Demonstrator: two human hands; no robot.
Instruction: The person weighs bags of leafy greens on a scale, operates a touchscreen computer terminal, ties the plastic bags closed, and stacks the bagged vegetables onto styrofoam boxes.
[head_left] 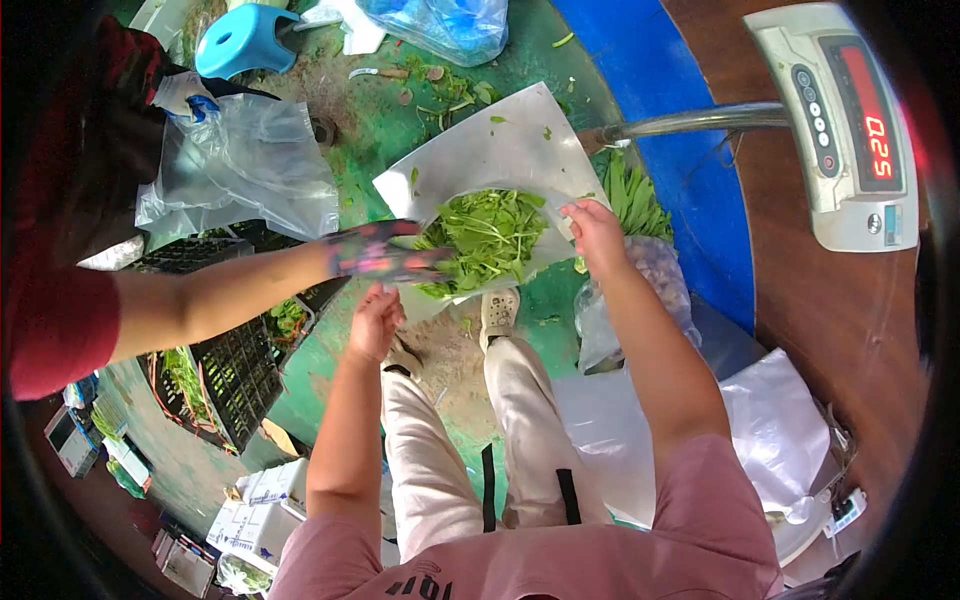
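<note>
The person's bare left hand point(377, 322) and bare right hand point(597, 236) pinch opposite edges of a clear plastic bag point(553, 244) around loose green leaves point(488, 235), at the near edge of a flat silver metal pan point(515, 130); a co-worker's dark floral-gloved hand point(380, 252) overlaps the leaves.

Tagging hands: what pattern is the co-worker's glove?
The glove is dark with pinkish blotches, slightly blurred; see the head view.
</note>
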